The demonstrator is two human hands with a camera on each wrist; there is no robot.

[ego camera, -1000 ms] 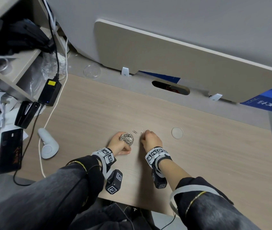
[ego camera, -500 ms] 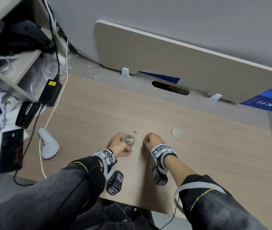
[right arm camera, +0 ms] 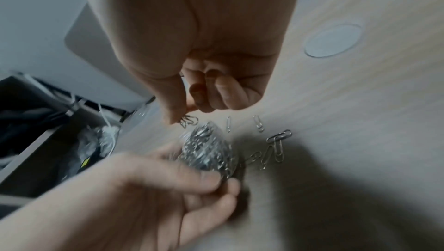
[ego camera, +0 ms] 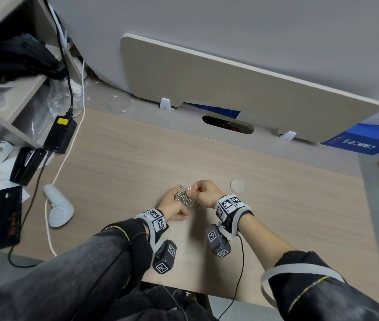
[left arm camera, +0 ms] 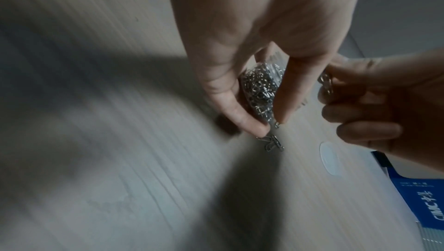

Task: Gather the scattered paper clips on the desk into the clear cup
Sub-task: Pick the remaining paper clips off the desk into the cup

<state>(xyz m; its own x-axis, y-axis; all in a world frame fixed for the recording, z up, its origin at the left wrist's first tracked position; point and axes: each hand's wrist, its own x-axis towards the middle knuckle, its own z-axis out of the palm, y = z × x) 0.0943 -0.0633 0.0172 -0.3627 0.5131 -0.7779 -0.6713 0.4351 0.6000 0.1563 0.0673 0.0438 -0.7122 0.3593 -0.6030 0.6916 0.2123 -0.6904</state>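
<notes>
1. Near the front edge of the counter [ego camera: 276,216], the left hand [ego camera: 172,206] wraps its grip round the clear cup [ego camera: 185,198], thumb and fingers curled about its wall, and the cup is tilted and packed with silver paper clips!
2. Right beside it, the right hand [ego camera: 204,193] holds a few paper clips [right arm camera: 188,120] pinched between thumb and forefinger, right at the cup's mouth; its other fingers are curled in.
3. From the right wrist view, those clips dangle from the grip just above the cup [right arm camera: 206,148], almost touching its rim.
4. Loose clips [right arm camera: 271,150] lie on the counter just beside the cup, some overlapping, and two single ones sit a little farther out.
5. From the left wrist view, a couple of clips [left arm camera: 272,144] lie on the wood just past the left thumb tip.
6. Off to the right, a round clear lid [ego camera: 237,185] lies flat on the counter, apart from both hands.
7. Far left, a white controller [ego camera: 58,206], a black power adapter [ego camera: 60,135] and a black phone [ego camera: 3,216] sit well apart from the action.
</notes>
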